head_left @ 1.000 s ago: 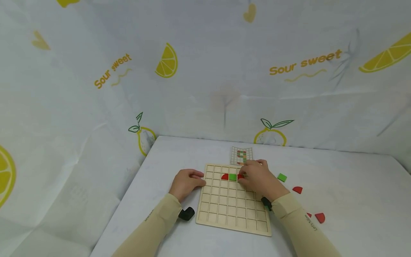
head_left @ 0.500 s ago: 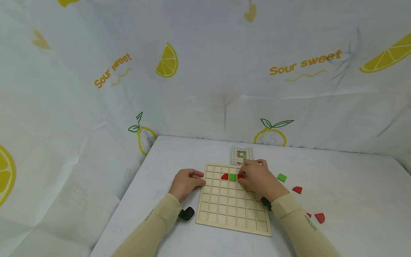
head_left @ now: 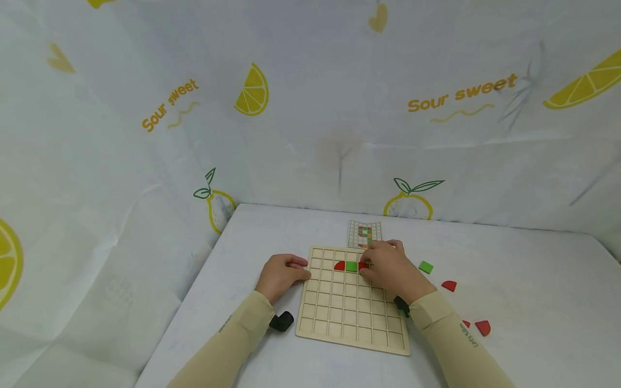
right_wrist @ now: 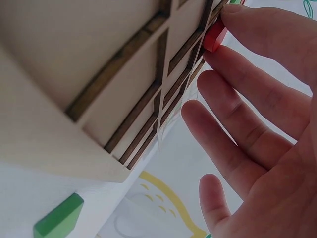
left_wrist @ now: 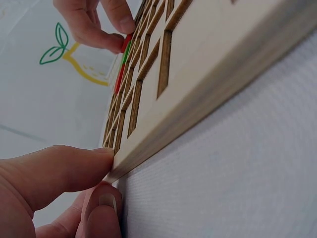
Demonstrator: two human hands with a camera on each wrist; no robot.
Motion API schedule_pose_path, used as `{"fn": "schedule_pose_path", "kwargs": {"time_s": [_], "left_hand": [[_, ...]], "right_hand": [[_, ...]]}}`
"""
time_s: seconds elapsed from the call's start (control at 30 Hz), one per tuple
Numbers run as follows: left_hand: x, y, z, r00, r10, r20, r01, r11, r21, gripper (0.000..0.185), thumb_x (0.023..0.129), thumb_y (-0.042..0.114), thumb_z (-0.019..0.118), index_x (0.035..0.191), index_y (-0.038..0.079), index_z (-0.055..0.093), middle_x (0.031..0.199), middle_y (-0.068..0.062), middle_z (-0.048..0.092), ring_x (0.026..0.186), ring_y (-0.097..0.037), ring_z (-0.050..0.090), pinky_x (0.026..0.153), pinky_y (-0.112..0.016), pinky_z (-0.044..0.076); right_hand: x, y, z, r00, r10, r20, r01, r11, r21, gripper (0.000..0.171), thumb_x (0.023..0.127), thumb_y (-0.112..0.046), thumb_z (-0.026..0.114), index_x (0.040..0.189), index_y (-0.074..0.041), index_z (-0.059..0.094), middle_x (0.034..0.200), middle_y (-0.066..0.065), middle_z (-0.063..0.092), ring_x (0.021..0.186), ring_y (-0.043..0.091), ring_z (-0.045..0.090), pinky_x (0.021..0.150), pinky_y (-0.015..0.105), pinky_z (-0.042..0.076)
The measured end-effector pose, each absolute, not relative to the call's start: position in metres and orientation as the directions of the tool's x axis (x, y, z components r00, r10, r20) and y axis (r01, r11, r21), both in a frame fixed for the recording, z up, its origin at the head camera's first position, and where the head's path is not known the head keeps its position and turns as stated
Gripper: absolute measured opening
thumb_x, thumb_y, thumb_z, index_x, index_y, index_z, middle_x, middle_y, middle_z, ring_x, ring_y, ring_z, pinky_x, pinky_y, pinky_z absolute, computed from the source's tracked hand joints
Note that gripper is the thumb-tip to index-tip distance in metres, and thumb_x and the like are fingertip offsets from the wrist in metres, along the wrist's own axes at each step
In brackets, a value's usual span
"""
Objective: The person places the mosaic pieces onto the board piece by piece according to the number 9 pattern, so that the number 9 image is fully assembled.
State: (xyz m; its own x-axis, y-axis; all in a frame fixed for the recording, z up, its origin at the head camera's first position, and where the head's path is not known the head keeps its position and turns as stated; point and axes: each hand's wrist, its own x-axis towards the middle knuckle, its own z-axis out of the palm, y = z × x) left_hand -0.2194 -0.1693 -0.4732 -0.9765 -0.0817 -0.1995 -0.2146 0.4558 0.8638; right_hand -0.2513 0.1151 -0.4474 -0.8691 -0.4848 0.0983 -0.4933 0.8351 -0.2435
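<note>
1. Work in hand: the right hand seats a red piece in the second row of the wooden grid board, just right of the green square already in its cell. A red quarter-round fills the cell left of the green square.
2. Recommended practice: keep the piece flat and square to the cell walls. Press straight down with one fingertip only once its edges clear the dividers. A tilted piece is likely to jam on a divider.
3. Keep the board steady during pressing. The left hand serves here: its thumb and fingers bear on the board's left edge near the far corner.
4. Check orientation against the pattern card, which lies flat just beyond the board's far edge.
5. Right-hand grip: the thumb and forefinger pinch the red piece at the cell. The other fingers are spread and relaxed, holding nothing.
6. Left-hand grip: lightly curled against the board's rim. It presses the edge rather than lifting it; the board lies flat on the white table.
7. Spare parts: a loose green square lies just right of the board. Loose red pieces lie further right and nearer the person.
</note>
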Motion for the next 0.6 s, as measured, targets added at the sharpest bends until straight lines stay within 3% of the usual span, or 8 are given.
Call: {"fn": "schedule_pose_path", "kwargs": {"time_s": [0.6], "left_hand": [[-0.2168, -0.1683, -0.4708, -0.977, -0.087, -0.194, -0.213, 0.455, 0.865, 0.025, 0.086, 0.018, 0.09, 0.109, 0.014, 0.082, 0.094, -0.001, 0.076, 0.086, -0.015, 0.068, 0.081, -0.03, 0.054]], "right_hand": [[-0.2537, 0.1151, -0.4497, -0.869, -0.484, 0.1, -0.492, 0.829, -0.265, 0.006, 0.096, -0.025, 0.083, 0.096, -0.019, 0.082, 0.095, -0.005, 0.067, 0.099, 0.019, 0.064, 0.113, 0.067, 0.035]]}}
